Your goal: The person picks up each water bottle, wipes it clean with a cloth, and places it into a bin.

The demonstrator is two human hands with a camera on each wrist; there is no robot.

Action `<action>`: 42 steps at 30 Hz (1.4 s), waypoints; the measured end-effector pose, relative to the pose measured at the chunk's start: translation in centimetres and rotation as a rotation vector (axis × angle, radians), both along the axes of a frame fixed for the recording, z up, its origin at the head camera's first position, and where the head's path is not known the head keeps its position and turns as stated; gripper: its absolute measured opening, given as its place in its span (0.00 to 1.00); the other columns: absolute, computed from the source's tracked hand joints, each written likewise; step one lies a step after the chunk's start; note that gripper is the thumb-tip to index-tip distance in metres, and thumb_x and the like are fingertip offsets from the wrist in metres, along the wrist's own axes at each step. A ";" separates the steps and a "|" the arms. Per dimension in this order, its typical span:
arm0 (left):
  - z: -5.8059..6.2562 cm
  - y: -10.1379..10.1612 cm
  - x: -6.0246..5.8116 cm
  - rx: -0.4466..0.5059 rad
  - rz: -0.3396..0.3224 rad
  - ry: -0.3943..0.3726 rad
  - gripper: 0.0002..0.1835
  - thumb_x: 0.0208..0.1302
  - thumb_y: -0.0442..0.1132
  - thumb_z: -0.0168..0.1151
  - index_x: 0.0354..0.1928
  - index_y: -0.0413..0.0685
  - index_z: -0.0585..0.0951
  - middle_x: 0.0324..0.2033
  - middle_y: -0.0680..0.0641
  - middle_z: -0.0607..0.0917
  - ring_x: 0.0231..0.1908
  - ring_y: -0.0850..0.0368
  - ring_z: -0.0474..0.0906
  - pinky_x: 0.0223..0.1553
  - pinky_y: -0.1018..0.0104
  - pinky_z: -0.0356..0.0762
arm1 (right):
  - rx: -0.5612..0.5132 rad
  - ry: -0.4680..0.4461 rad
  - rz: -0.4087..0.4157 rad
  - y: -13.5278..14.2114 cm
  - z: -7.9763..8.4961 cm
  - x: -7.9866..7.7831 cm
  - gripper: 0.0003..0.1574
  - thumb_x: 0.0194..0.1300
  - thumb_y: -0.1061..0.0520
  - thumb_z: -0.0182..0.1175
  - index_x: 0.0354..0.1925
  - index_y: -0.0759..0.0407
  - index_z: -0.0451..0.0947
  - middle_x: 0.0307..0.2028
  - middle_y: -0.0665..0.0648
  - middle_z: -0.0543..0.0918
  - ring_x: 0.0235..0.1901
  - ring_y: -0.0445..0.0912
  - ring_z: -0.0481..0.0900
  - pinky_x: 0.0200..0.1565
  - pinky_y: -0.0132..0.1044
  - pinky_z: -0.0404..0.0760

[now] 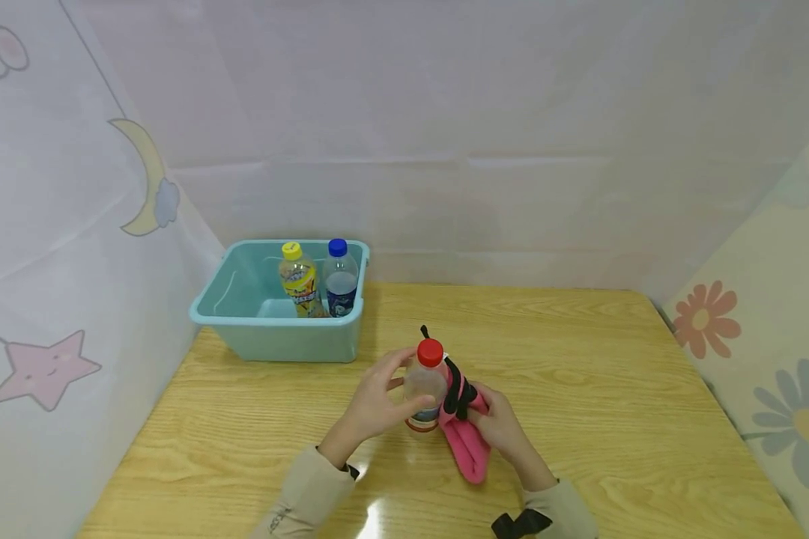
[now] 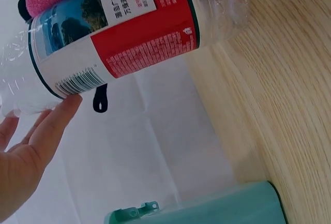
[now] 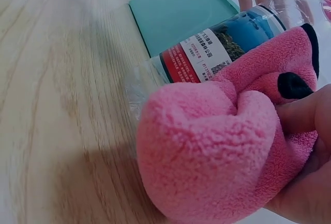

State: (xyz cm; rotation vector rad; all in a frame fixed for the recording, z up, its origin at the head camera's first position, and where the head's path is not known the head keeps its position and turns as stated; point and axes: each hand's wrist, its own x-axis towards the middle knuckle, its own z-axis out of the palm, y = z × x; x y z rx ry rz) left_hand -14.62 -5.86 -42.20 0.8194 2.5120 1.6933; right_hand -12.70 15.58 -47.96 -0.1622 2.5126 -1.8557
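A clear plastic bottle with a red cap and a red, white and blue label stands upright near the middle of the table. My left hand is at its left side, thumb in front and fingers spread near the upper part. In the left wrist view, fairly straight fingers meet the label's edge. On the bottle's other side, my right hand grips a bunched pink cloth with black edging. The right wrist view shows this fluffy cloth covering part of the bottle.
At the back left of the wooden table sits a light blue-green plastic bin. Inside it are a yellow-capped bottle and a blue-capped bottle. Printed cloth walls surround the table at the back and sides.
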 end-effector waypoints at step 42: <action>-0.3 0.4 -0.3 0.027 0.039 0.064 0.26 0.53 0.40 0.68 0.54 0.42 0.71 0.49 0.46 0.75 0.50 0.53 0.72 0.43 0.60 0.79 | -0.040 0.374 -0.106 1.6 6.0 0.6 0.22 0.48 0.79 0.58 0.43 0.68 0.77 0.33 0.44 0.79 0.31 0.38 0.75 0.30 0.28 0.78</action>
